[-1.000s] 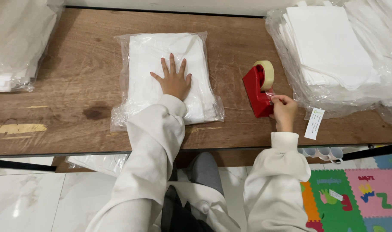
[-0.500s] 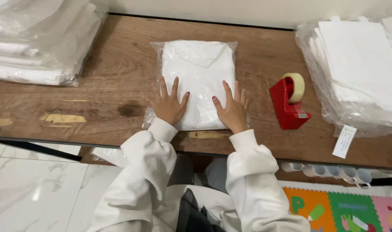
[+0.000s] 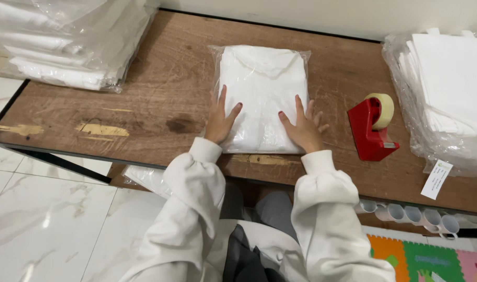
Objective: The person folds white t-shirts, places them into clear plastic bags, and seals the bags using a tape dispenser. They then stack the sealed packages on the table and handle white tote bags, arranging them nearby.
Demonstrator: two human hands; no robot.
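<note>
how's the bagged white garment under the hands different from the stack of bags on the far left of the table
The bagged garment is a single flat packet at the table's middle; the left stack is many packets piled at the table's end. The left hand and right hand press on the single packet; nothing touches the stack. Both are folded white cloth in clear plastic.

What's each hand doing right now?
Left hand: open, flat on the clear-bagged folded white garment.
Right hand: open, flat on the same bag.
</note>
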